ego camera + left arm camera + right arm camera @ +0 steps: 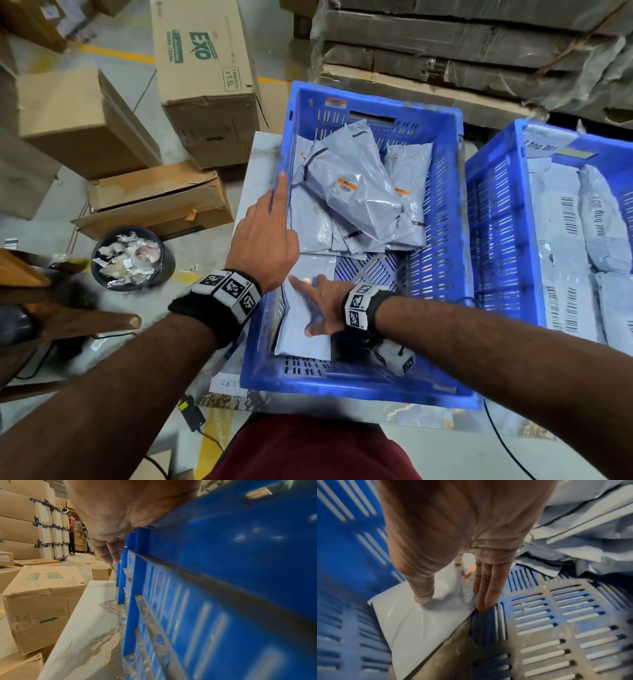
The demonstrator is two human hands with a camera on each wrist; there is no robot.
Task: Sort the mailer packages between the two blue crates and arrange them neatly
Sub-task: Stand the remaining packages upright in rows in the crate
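Observation:
Two blue crates stand on a pale table: the left crate (376, 102) and the right crate (496, 192). My right hand (315, 308) lies inside the left crate with straight fingers, pressing a flat grey mailer (301, 335) against the floor at the near-left corner. In the right wrist view the right hand (452, 601) has thumb and fingers spread on this mailer (412, 626). A loose pile of grey mailers (356, 192) fills the crate's far half. My left hand (270, 233) rests on the left rim, index finger straight along it. Labelled mailers (561, 240) lie in rows in the right crate.
Cardboard boxes (205, 85) crowd the floor left of the table (89, 622). A black bin of waste (132, 257) stands near them. Flattened cardboard stacks (479, 44) rise behind the crates. A person (72, 534) stands far off among box stacks. A cable and adapter (191, 414) hang at the table's near edge.

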